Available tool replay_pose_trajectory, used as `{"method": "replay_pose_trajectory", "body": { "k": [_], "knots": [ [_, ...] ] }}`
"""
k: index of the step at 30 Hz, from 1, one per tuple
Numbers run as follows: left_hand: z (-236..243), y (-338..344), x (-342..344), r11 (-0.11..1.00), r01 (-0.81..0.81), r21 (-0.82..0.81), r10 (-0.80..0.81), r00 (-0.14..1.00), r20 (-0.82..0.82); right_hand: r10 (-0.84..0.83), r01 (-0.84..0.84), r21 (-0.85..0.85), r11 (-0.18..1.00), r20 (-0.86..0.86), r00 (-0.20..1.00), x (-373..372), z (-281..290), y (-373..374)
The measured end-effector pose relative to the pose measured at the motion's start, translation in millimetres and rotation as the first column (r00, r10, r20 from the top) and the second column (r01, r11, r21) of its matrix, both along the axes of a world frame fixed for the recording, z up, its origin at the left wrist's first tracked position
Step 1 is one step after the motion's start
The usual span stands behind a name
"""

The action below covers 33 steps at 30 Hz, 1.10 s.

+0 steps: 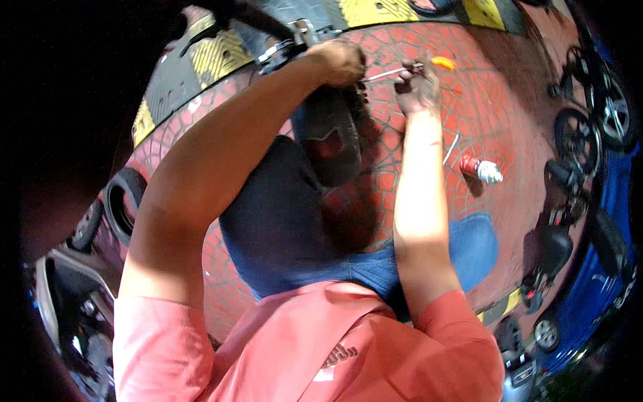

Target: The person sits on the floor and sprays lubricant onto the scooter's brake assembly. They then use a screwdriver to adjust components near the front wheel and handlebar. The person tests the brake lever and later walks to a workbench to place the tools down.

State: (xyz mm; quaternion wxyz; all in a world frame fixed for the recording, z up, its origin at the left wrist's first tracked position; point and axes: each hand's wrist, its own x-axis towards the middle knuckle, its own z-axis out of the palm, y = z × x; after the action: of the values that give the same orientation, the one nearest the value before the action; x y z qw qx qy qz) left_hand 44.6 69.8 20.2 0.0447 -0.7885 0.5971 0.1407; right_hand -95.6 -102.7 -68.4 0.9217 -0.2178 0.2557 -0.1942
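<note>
The slim metal tool (385,75) lay toward one o'clock, pinched by the right hand (420,92), apparently to aim it at nine o'clock; the left hand (338,61) curled at the dark vehicle part's (328,141) twelve-o'clock end, perhaps bracing it; I couldn't tell what it gripped.

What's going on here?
A person in a pink shirt is working at a dark rounded part. The left hand is at its top, its grip hidden. The right hand holds a thin metal tool pointing toward the left. A red-and-white container and a thin light rod are on the red paving to the right.
</note>
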Motion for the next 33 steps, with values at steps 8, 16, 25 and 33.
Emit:
{"method": "replay_pose_trajectory", "body": {
  "k": [8,16,25,33],
  "knots": [
    [10.9,6.9,-9.5,0.896,-0.441,-0.054,0.415,0.875,-0.250,0.004,-0.003,-0.051,0.999,0.024,1.000,-3.7,-3.2,-1.4],
    [11.9,11.3,-9.9,0.778,-0.588,-0.223,0.506,0.796,-0.333,-0.088,0.089,-0.011,0.996,0.042,0.995,-0.8,22.3,23.5],
    [-4.3,9.1,-4.9,0.806,-0.522,-0.281,0.444,0.845,-0.298,-0.046,0.047,-0.013,0.999,0.065,0.997,-4.7,11.2,16.2],
    [-29.4,10.0,9.7,0.809,-0.472,-0.350,0.380,0.874,-0.301,0.050,-0.048,-0.062,0.997,0.040,0.998,3.6,8.0,3.9]
  ]
}}
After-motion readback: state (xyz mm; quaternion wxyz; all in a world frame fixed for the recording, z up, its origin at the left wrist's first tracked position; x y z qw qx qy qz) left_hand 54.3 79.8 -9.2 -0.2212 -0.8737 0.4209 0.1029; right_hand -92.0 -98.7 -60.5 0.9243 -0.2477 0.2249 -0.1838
